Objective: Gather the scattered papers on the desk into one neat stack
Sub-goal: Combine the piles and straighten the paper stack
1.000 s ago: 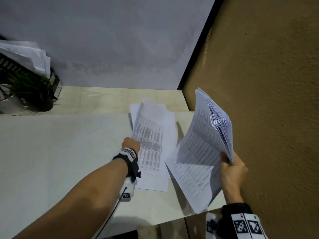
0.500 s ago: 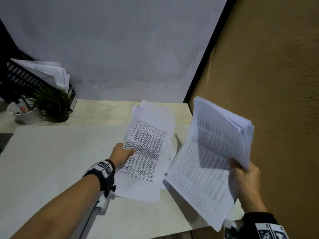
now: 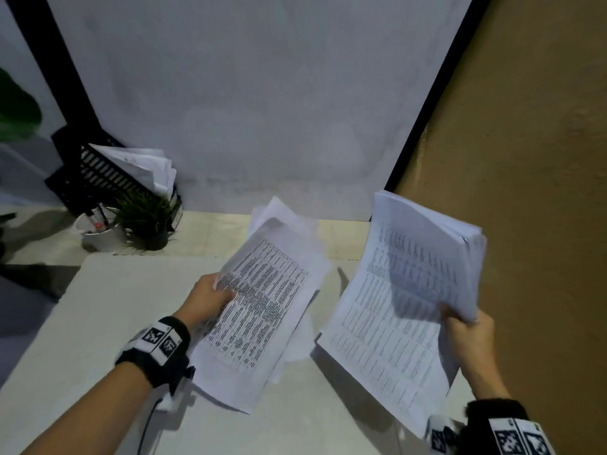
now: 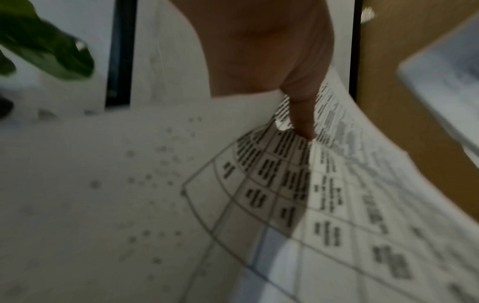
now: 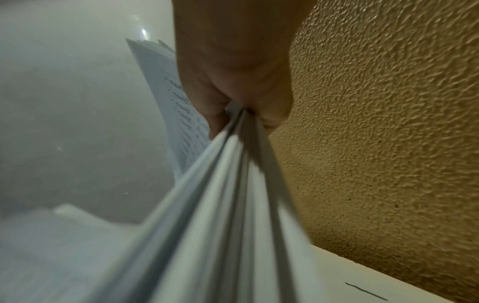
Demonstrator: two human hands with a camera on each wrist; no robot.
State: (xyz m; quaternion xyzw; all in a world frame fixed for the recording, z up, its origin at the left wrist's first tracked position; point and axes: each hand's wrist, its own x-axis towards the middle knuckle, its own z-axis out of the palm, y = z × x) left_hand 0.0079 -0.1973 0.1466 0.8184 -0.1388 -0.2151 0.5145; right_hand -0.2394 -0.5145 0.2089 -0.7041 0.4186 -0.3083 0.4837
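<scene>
My left hand (image 3: 210,298) pinches the left edge of a few printed sheets (image 3: 262,307) and holds them tilted above the pale desk (image 3: 98,323). In the left wrist view my thumb (image 4: 302,114) lies on top of the gridded top sheet (image 4: 324,205), which curls upward. My right hand (image 3: 466,333) grips a thick bundle of printed papers (image 3: 410,284) by its right edge and holds it raised near the tan wall. The right wrist view shows the hand (image 5: 238,86) clamped on the bundle's edge (image 5: 233,184).
A black file tray (image 3: 95,175) stuffed with papers stands at the back left, with a small green plant (image 3: 144,215) and a white cup (image 3: 101,234) in front of it. A grey panel backs the desk. The tan wall (image 3: 542,192) runs close along the right.
My left hand has gone from pressing on the sheets on the desk to pinching them and lifting them toward me. The right bundle has stayed raised. The head view has pulled back.
</scene>
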